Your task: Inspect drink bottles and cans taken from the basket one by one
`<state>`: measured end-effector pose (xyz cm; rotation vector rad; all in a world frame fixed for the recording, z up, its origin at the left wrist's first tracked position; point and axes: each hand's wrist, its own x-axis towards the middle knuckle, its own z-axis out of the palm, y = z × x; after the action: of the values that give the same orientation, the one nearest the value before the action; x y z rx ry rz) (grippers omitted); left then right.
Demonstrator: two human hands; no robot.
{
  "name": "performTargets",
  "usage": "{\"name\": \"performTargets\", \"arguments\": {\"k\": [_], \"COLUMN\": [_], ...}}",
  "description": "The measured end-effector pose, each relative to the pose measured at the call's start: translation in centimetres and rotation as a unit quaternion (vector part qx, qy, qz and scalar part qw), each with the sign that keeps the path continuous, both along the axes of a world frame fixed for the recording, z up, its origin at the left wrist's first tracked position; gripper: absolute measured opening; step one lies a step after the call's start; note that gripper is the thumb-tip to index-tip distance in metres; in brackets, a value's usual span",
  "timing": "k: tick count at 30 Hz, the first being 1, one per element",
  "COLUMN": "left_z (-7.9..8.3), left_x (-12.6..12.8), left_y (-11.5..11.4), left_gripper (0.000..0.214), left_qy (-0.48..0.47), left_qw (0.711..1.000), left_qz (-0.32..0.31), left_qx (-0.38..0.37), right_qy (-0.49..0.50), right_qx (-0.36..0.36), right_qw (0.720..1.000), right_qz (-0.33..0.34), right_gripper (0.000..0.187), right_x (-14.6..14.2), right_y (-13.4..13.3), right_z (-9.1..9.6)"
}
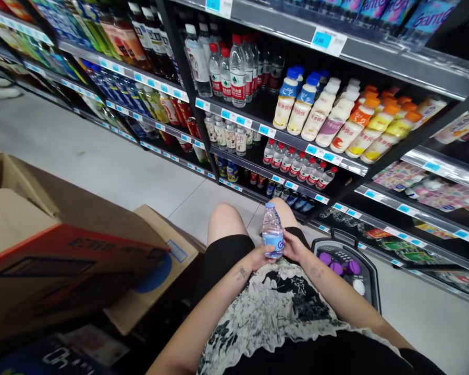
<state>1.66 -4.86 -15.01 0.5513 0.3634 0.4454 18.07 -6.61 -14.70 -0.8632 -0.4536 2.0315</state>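
A small clear water bottle [272,232] with a pale blue cap and a blue label stands upright above my lap. My left hand [260,256] is closed on its lower left side, fingers partly hidden behind the bottle. From the other side, my right hand [292,246] wraps the bottle near its label. Both hands rest close to the patterned black-and-white cloth [273,302] over my lap. Beside my right knee sits a dark basket [375,276] holding several purple-capped items [336,268] and a white-capped one [358,287].
Shelves ahead carry red-capped water bottles [238,73], milky drinks with coloured caps [319,112] and small red-labelled bottles [296,163]. An open cardboard box [82,208] stands close on my left. Pale floor tiles [140,182] run between the box and the shelving.
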Motion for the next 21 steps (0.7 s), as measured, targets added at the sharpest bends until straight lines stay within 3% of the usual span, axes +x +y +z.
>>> {"name": "performTargets", "arguments": {"k": [5, 9, 12, 16, 21], "left_z": [0.4, 0.7, 1.2, 2.0, 2.1], "left_x": [0.4, 0.6, 0.6, 1.2, 1.9], "left_y": [-0.4, -0.8, -1.0, -1.1, -1.3], "left_gripper": [0.072, 0.072, 0.068, 0.076, 0.081], "left_qy": [0.064, 0.074, 0.091, 0.084, 0.072], "left_qw": [0.995, 0.995, 0.992, 0.99, 0.989], "left_qz": [0.03, 0.025, 0.023, 0.031, 0.03], "left_qx": [0.066, 0.058, 0.084, 0.107, 0.129], "right_qy": [0.031, 0.059, 0.069, 0.057, 0.047], "right_qx": [-0.009, -0.038, -0.054, -0.074, -0.084], "right_qw": [0.999, 0.997, 0.995, 0.995, 0.995], "right_qz": [-0.006, -0.026, -0.046, -0.034, -0.016], "right_gripper": [0.062, 0.092, 0.101, 0.091, 0.048], "right_x": [0.3, 0.1, 0.2, 0.6, 1.0], "right_y": [0.3, 0.5, 0.5, 0.4, 0.2], "right_z": [0.7, 2.0, 2.7, 2.9, 2.3]}}
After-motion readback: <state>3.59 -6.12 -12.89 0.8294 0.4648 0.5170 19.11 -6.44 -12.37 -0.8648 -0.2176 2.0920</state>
